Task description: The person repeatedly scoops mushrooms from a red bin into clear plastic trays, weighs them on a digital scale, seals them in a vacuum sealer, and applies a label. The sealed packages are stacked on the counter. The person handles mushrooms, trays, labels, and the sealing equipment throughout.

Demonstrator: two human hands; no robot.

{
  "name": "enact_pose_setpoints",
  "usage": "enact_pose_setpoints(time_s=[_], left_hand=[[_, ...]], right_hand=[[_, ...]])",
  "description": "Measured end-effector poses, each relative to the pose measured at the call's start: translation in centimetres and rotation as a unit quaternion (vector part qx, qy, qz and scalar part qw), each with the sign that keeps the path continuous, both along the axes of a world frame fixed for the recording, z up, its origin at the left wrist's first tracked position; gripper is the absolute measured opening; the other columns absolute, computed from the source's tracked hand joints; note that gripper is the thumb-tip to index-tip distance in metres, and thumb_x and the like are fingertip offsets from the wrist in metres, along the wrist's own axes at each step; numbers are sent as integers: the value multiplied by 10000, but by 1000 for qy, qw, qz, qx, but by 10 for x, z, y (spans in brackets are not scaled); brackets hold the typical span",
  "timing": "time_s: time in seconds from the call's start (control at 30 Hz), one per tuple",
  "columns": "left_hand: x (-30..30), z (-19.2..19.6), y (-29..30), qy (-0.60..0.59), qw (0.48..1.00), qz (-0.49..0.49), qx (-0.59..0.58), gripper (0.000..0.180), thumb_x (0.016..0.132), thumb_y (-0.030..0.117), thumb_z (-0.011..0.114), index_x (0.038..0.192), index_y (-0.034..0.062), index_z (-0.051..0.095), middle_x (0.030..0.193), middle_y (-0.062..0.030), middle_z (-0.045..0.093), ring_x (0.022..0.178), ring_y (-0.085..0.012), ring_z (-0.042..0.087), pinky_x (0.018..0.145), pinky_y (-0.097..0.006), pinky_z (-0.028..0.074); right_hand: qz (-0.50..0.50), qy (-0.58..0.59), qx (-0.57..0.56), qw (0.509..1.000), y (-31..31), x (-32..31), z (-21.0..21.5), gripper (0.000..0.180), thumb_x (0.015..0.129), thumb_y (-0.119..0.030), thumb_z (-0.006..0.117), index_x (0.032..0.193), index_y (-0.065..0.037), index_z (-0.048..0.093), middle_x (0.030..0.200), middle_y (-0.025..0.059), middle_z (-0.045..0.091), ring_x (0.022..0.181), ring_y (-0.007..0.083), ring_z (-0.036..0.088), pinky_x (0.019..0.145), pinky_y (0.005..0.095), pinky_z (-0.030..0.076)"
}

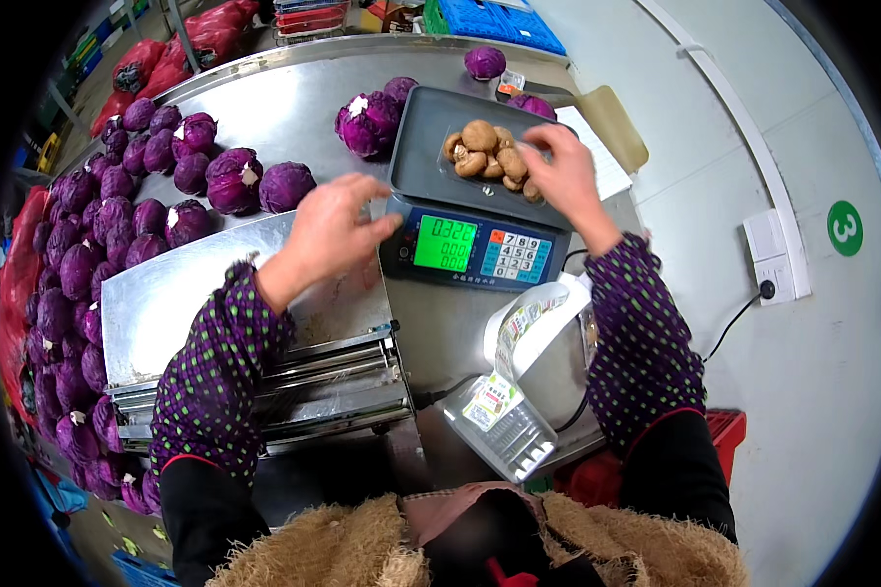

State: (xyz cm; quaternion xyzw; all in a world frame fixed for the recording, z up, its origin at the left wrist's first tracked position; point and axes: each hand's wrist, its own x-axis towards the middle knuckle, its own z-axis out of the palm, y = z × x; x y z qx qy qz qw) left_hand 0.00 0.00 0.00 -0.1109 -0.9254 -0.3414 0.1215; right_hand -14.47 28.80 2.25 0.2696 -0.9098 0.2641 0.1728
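Note:
A digital scale point(476, 247) with a dark grey pan point(423, 147) and a lit green display stands before me. Brown mushrooms point(479, 135) are heaped on its pan in what looks like a shallow clear tray point(447, 168). My right hand point(566, 174) is at the heap's right side, fingers bent and somewhat apart; no held item shows, though its fingertips are partly hidden against the mushrooms. My left hand point(331, 227) hovers by the scale's left corner, empty, thumb and fingers spread.
Many purple cabbages point(78, 269) crowd the steel table's left side; others lie behind the scale. A film-wrapping machine point(294, 377) sits below my left forearm. Near my right forearm are a label strip point(524, 328) and stacked clear trays point(507, 440). A wall socket point(773, 264) is at right.

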Motion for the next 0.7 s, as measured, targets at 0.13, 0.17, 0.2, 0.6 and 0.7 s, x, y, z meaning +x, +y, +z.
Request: enact_pose_setpoints(time_s=[0.13, 0.17, 0.2, 0.6, 0.7], left_hand=[[-26, 14, -18, 7, 1000, 22, 21, 361, 817, 303, 697, 1037, 16, 681, 970, -165, 693, 869, -306, 680, 773, -366, 531], [-40, 9, -23, 0, 998, 12, 56, 370, 831, 301, 694, 1038, -5, 678, 949, -169, 700, 865, -288, 686, 772, -350, 530], [-45, 7, -29, -13, 998, 24, 48, 373, 842, 299, 690, 1033, -21, 675, 918, -169, 704, 852, -265, 687, 767, -339, 529], [-168, -21, 22, -63, 984, 64, 156, 519, 883, 467, 610, 1107, 3, 673, 941, -163, 705, 853, -240, 658, 784, -332, 505], [-196, -42, 56, -82, 984, 45, 150, 532, 900, 492, 553, 1122, 22, 666, 1037, -217, 686, 1015, -339, 651, 893, -366, 487]], right_hand=[[-69, -209, -200, 955, 83, 56, -15, 195, 921, -180, 646, 976, 6, 664, 818, 50, 669, 725, 133, 643, 669, 249, 519], [-106, -295, -235, 920, 108, 62, -14, 224, 932, -199, 638, 1003, 13, 657, 813, 57, 670, 725, 131, 645, 660, 245, 523], [-136, -330, -251, 900, 120, 74, -22, 246, 943, -218, 620, 1010, 16, 650, 814, 71, 673, 719, 128, 649, 643, 240, 527], [-184, -417, -387, 801, 130, 43, -36, 486, 981, -343, 540, 1261, 53, 508, 1076, 176, 634, 896, 220, 657, 738, 323, 560], [-212, -386, -379, 814, 107, 4, -46, 561, 951, -394, 572, 1286, 48, 490, 1138, 178, 599, 943, 231, 637, 762, 337, 555]])
